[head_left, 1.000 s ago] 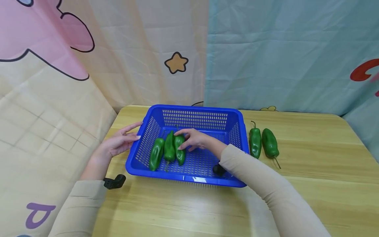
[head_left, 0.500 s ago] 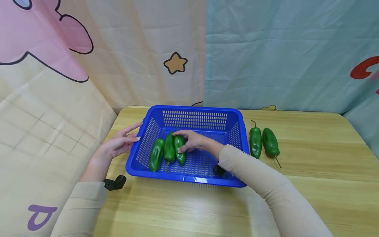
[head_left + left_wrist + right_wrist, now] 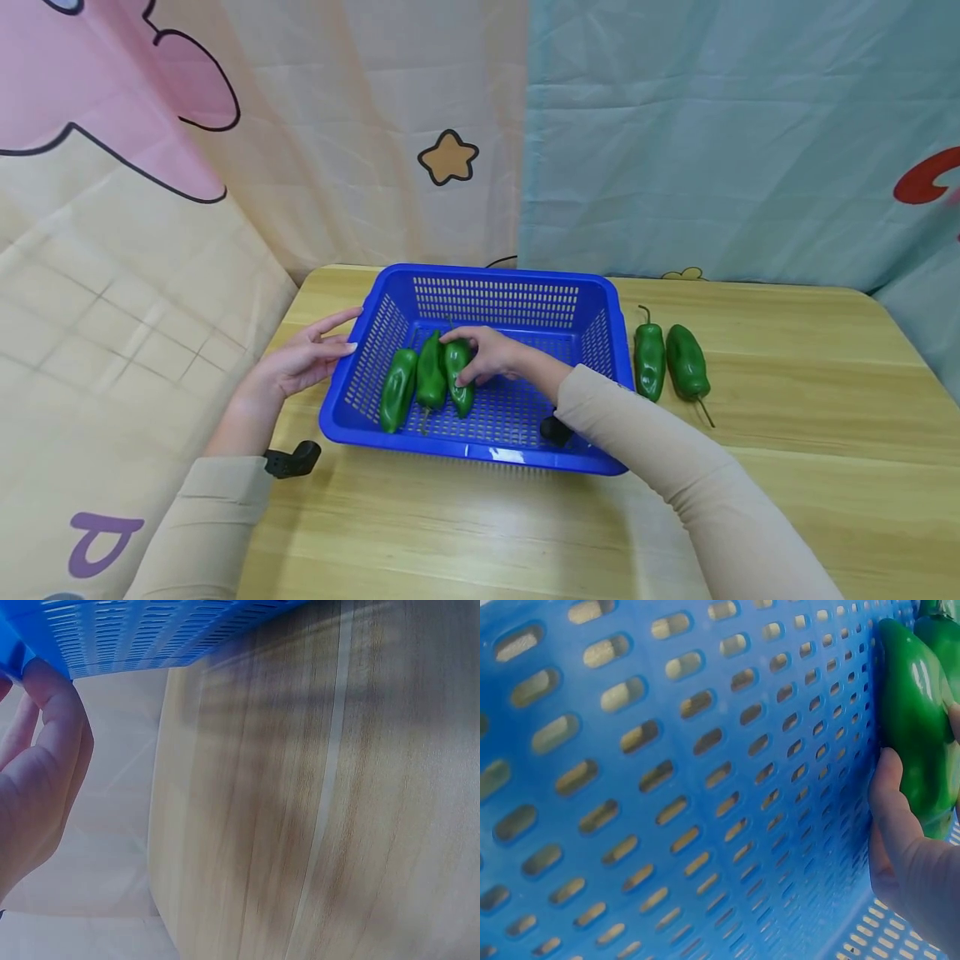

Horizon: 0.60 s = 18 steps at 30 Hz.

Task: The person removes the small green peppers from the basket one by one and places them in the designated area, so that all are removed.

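A blue plastic basket [image 3: 510, 454] holds three long green peppers on the left part of its floor. My right hand [image 3: 491, 354] reaches inside and grips the rightmost green pepper [image 3: 459, 392], thumb and fingers on either side. In the right wrist view the thumb presses against a green pepper [image 3: 915, 712], and the fingers are partly cut off by the frame. Beside it in the basket lie a middle green pepper [image 3: 431, 379] and a left green pepper [image 3: 397, 390]. With fairly straight fingers, my left hand [image 3: 300, 358] touches the basket's left rim from outside.
Right of the basket, two more peppers lie on the wooden table [image 3: 787, 400]: a near one [image 3: 648, 362] and a far one [image 3: 686, 362]. A patterned curtain [image 3: 675, 142] hangs behind the table. Each wrist wears a black camera mount, such as the left mount [image 3: 292, 460].
My right thumb and fingers have closed on the rightmost pepper, which has shifted very slightly. The left hand stays at the rim; the other peppers lie as before.
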{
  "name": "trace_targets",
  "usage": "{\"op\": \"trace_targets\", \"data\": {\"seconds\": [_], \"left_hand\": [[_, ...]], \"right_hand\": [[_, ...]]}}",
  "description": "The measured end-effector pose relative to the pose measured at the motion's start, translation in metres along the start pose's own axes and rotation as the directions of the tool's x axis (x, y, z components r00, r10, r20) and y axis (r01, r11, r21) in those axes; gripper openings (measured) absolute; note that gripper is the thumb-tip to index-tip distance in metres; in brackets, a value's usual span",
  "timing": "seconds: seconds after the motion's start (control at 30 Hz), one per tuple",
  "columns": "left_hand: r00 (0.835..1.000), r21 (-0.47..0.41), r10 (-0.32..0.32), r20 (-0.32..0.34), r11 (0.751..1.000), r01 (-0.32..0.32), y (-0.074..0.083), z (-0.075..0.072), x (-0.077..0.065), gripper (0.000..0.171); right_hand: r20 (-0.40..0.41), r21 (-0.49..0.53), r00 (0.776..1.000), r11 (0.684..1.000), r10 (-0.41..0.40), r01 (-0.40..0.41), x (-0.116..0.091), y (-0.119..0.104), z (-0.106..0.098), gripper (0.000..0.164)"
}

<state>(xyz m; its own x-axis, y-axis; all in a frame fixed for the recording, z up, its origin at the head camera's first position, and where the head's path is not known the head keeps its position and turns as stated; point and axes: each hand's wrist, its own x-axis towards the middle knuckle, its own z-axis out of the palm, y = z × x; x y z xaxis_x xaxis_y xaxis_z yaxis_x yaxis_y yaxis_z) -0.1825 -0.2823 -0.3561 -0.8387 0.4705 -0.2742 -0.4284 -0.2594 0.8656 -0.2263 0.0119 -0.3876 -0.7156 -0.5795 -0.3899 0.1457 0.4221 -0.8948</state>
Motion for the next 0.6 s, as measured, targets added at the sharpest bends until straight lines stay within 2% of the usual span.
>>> {"op": "trace_targets", "data": {"seconds": [0.4, 0.6], "left_hand": [[1.0, -0.007, 0.001, 0.008, 1.0, -0.001, 0.0002, 0.0008, 0.0048, 0.053], [1.0, -0.021, 0.007, 0.02, 1.0, -0.006, -0.0002, -0.0017, 0.0014, 0.05]], "right_hand": [[-0.023, 0.007, 1.0, 1.0, 0.016, -0.016, -0.0023, 0.0001, -0.0038, 0.077], [-0.011, 0.044, 1.0, 0.999, 0.014, -0.014, -0.0023, -0.0021, -0.0049, 0.078]]}}
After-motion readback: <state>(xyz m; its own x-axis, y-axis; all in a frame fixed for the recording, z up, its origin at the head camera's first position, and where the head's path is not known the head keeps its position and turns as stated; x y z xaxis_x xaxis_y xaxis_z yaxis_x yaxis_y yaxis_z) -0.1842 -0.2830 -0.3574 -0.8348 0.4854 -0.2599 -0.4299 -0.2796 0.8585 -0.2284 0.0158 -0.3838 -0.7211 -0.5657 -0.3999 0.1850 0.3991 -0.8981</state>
